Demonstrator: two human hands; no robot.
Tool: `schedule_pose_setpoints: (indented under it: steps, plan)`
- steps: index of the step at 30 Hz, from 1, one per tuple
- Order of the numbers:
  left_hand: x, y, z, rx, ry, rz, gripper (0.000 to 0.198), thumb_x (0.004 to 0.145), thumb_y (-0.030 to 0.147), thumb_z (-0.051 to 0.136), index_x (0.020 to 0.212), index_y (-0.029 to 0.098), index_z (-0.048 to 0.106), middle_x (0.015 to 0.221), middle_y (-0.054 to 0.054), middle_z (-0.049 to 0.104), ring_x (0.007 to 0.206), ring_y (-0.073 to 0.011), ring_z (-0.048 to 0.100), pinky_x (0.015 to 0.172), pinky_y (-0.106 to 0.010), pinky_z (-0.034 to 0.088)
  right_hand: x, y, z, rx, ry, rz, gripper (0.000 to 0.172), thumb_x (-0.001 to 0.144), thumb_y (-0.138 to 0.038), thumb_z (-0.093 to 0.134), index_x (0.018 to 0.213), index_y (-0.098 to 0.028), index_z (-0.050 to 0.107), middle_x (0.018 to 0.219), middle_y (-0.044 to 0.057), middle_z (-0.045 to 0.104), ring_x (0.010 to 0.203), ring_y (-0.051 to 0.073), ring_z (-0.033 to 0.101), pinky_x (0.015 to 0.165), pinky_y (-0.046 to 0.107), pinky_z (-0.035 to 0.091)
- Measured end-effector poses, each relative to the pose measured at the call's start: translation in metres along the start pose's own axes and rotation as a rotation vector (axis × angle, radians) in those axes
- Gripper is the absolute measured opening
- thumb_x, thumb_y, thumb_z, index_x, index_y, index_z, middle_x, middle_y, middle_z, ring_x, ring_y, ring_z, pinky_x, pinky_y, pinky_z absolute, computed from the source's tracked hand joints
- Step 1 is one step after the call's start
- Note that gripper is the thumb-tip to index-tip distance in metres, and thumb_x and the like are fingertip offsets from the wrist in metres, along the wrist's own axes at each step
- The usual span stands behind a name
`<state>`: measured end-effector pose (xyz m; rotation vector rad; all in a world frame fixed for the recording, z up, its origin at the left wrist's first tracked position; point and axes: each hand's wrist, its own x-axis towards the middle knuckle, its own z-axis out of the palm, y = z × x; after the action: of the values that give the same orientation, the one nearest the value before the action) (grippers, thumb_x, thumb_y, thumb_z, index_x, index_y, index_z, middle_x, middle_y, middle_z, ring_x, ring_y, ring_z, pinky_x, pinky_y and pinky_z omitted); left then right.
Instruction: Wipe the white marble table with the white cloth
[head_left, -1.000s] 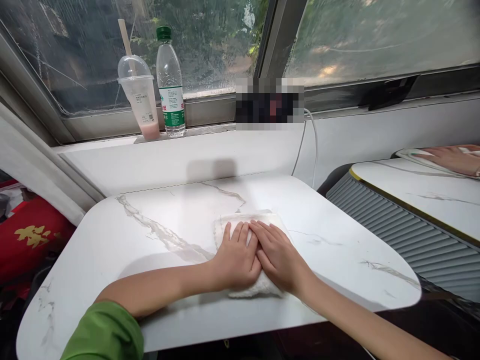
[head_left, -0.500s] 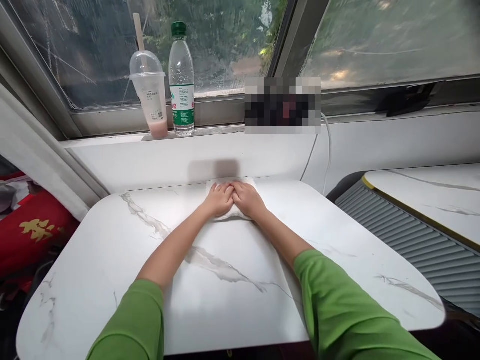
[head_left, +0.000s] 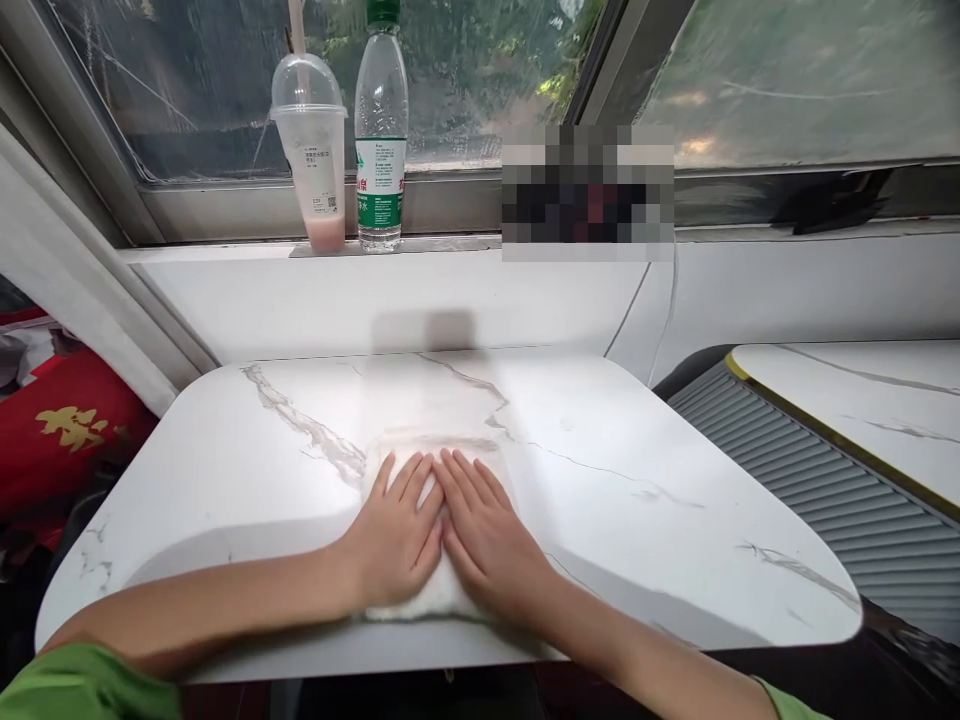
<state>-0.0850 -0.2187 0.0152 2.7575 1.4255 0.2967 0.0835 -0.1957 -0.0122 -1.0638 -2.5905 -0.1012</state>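
A white cloth (head_left: pixel 439 592) lies folded flat on the white marbled table (head_left: pixel 600 540), close to its front edge. My left hand (head_left: pixel 397 530) presses down on the cloth's left half with the fingers stretched out. On the right half rests my right hand (head_left: pixel 484 530), also flat, its fingers pointing away from me. The two hands meet at the thumbs and index fingers. Both palms cover much of the cloth; its far edge and a strip at the front show.
On the window ledge stand a plastic cup (head_left: pixel 319 170) with a straw and pink liquid, and a green-capped bottle (head_left: pixel 381 150). A blurred-out patch sits to their right. A red bag (head_left: pixel 67 430) is at the left. Another marbled table (head_left: pixel 862 390) stands at the right.
Both hands have drawn the cloth back toward me, from the table's far edge by the wall to near its front edge. The view has shifted slightly.
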Motion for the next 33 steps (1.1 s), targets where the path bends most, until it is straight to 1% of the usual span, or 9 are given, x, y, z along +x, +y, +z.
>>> schedule_pose_setpoints:
  steps: [3,6,9,16,19,22,26,30,33]
  plan:
    - [-0.019,0.008,-0.005,0.007,-0.016,-0.049,0.049,0.096,0.029,0.029,0.140,0.008,0.031,0.148,-0.016,0.029,0.139,-0.0268,0.018,0.113,-0.048,0.013,0.000,-0.008,-0.009,0.047,-0.022,-0.090,0.056,0.087,-0.021,0.032,0.139,-0.002,0.034,0.143,0.017,0.039,0.135,0.027,0.029,0.107,0.046,0.032]
    - [-0.013,-0.002,-0.003,0.002,-0.024,-0.129,0.049,0.095,0.029,0.028,0.140,0.010,0.032,0.147,-0.015,0.032,0.138,-0.0257,0.023,0.113,-0.048,0.016,0.021,-0.003,-0.009,0.107,-0.033,-0.097,0.054,0.084,-0.021,0.034,0.134,-0.001,0.042,0.136,0.019,0.047,0.128,0.028,0.039,0.104,0.046,0.034]
    - [0.007,-0.028,0.002,0.001,-0.018,-0.232,0.049,0.094,0.025,0.027,0.139,0.009,0.032,0.146,-0.016,0.033,0.137,-0.0247,0.025,0.112,-0.048,0.016,0.055,0.007,0.003,0.168,-0.011,-0.055,0.051,0.084,-0.020,0.034,0.131,-0.002,0.045,0.131,0.018,0.051,0.122,0.027,0.043,0.103,0.044,0.034]
    - [0.057,-0.117,0.006,0.032,0.022,-0.330,0.046,0.093,0.020,0.028,0.138,0.010,0.034,0.146,-0.012,0.034,0.136,-0.0189,0.027,0.113,-0.042,0.013,0.150,0.031,0.044,0.171,0.040,0.022,0.050,0.082,-0.015,0.034,0.129,-0.004,0.046,0.132,0.017,0.050,0.125,0.025,0.041,0.106,0.039,0.028]
    - [0.064,-0.135,0.005,0.038,0.046,-0.326,0.044,0.093,0.019,0.028,0.136,0.011,0.037,0.144,-0.011,0.037,0.135,-0.0176,0.029,0.113,-0.040,0.014,0.168,0.033,0.051,0.157,0.037,0.063,0.050,0.082,-0.014,0.033,0.129,-0.003,0.046,0.134,0.017,0.049,0.128,0.024,0.038,0.108,0.039,0.025]
    - [0.059,-0.132,0.006,0.053,0.066,-0.315,0.043,0.094,0.020,0.028,0.136,0.012,0.037,0.144,-0.011,0.037,0.135,-0.0182,0.028,0.113,-0.042,0.014,0.162,0.029,0.051,0.147,0.025,0.080,0.051,0.085,-0.017,0.031,0.132,-0.004,0.043,0.138,0.016,0.046,0.130,0.024,0.037,0.108,0.039,0.025]
    - [0.033,-0.111,0.005,0.058,0.046,-0.249,0.044,0.094,0.022,0.028,0.136,0.012,0.037,0.145,-0.013,0.036,0.136,-0.0202,0.027,0.113,-0.044,0.014,0.131,0.008,0.043,0.126,0.019,0.104,0.052,0.086,-0.019,0.032,0.135,-0.003,0.042,0.140,0.017,0.043,0.132,0.025,0.036,0.109,0.042,0.025]
    - [-0.018,-0.084,-0.004,0.063,0.047,-0.174,0.044,0.096,0.023,0.025,0.136,0.010,0.037,0.145,-0.015,0.035,0.137,-0.0223,0.024,0.113,-0.046,0.014,0.096,-0.034,0.030,0.154,0.003,0.072,0.055,0.086,-0.022,0.034,0.136,0.001,0.040,0.141,0.020,0.041,0.133,0.029,0.032,0.110,0.045,0.023]
    - [-0.067,-0.068,-0.016,0.085,0.064,-0.192,0.045,0.096,0.022,0.024,0.138,0.009,0.034,0.146,-0.015,0.033,0.138,-0.0235,0.022,0.113,-0.048,0.016,0.083,-0.074,0.021,0.219,-0.033,-0.017,0.058,0.087,-0.025,0.036,0.138,0.003,0.037,0.142,0.023,0.038,0.135,0.033,0.028,0.110,0.049,0.021]
